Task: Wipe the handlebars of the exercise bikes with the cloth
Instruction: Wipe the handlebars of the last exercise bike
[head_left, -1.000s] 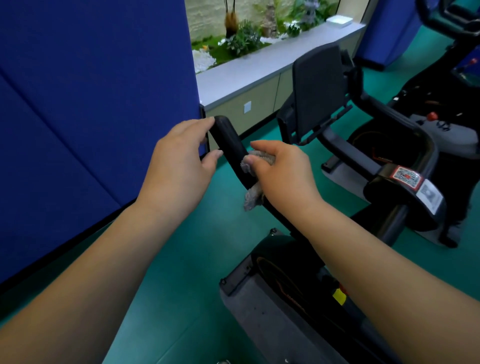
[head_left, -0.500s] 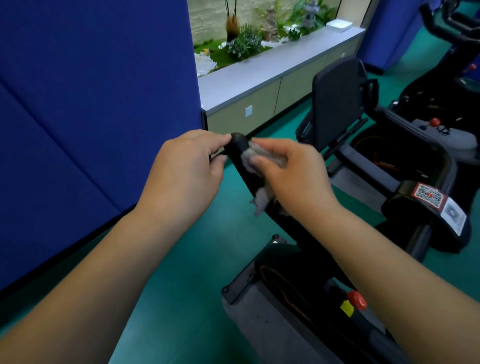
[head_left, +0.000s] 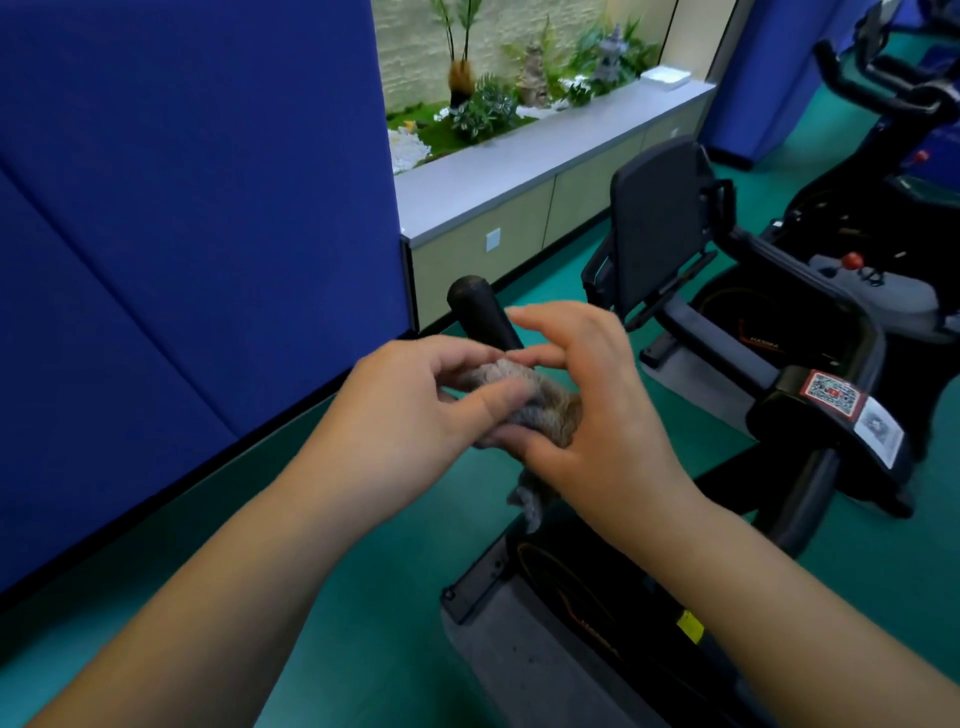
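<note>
Grey cloth (head_left: 540, 405) bunched mid-frame against black handlebar (head_left: 480, 314), foam end pointing toward 11 o'clock, long axis running down toward 5 o'clock. Pinched by left hand (head_left: 410, 410), thumb and fingers curled onto the fabric. Cupped from 3 o'clock by right hand (head_left: 597, 415), upper fingers spread and straight, thumb under the cloth; loose tail hanging at 6 o'clock. Blue partition (head_left: 182, 234) at 9 o'clock, black seat back (head_left: 660, 223) at 2 o'clock, grey counter (head_left: 519, 171) with plants (head_left: 483, 109) at 12 o'clock.
</note>
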